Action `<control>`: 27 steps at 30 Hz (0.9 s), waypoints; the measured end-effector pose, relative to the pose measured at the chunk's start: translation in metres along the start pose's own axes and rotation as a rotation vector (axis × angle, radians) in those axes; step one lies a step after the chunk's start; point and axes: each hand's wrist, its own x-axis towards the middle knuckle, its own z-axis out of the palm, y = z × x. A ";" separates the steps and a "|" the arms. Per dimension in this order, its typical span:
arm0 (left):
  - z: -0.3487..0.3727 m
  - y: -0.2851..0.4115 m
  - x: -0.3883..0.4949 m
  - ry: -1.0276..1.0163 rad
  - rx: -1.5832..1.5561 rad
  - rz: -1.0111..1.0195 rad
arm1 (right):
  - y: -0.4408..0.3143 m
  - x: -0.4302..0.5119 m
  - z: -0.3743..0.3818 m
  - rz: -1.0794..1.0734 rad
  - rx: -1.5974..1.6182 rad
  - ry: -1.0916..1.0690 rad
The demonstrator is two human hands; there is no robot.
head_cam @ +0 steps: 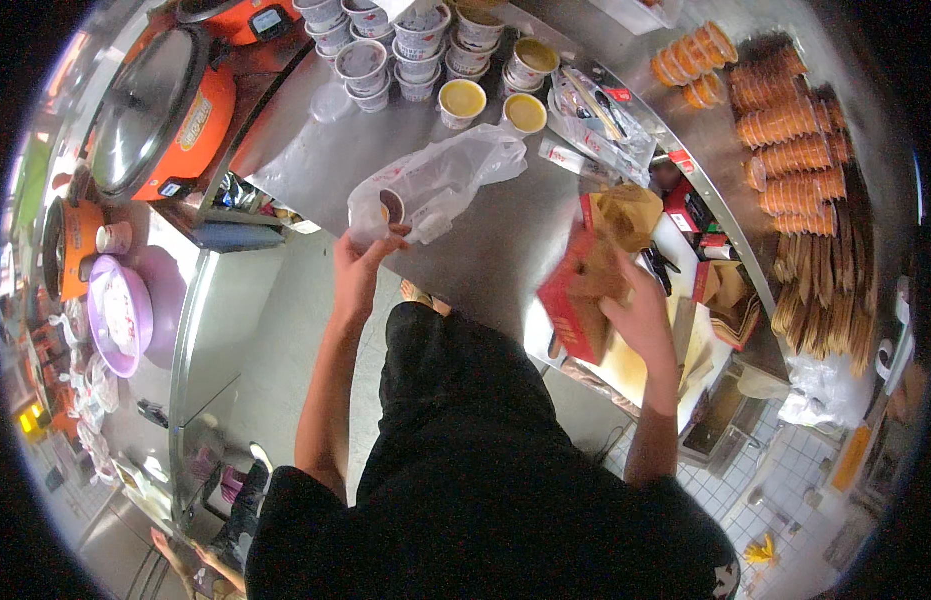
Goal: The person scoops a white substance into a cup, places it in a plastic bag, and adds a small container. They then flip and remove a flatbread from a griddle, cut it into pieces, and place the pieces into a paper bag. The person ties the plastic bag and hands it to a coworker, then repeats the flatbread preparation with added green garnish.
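My left hand [368,259] grips the near end of a white translucent plastic bag [465,169] lying on the steel counter [480,247]. A paper cup [392,204] with dark contents shows in the bag's mouth, by my fingertips. My right hand [644,319], slightly blurred, holds a red and brown kraft paper food bag [578,300] by its side. Another kraft paper piece [626,214] stands just beyond it. Two cups with yellow contents, a nearer one [462,102] and one to its right [524,113], sit past the plastic bag.
Stacked lidded cups [416,67] line the counter's far side. Wrapped utensils [604,116] lie to their right. Orange cup stacks [788,150] fill the right shelf. Orange cookers [165,112] and a purple basin [120,315] are at left. Another person's hands [184,559] show at lower left.
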 end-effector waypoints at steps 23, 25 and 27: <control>0.030 -0.010 0.016 -0.038 -0.403 -0.207 | -0.038 0.241 0.257 -0.140 -0.031 0.074; 0.027 -0.005 0.020 -0.046 -0.403 -0.196 | -0.029 0.236 0.257 -0.248 -0.238 0.116; 0.022 0.000 0.021 -0.031 -0.397 -0.193 | -0.005 0.232 0.246 -0.393 -0.438 0.243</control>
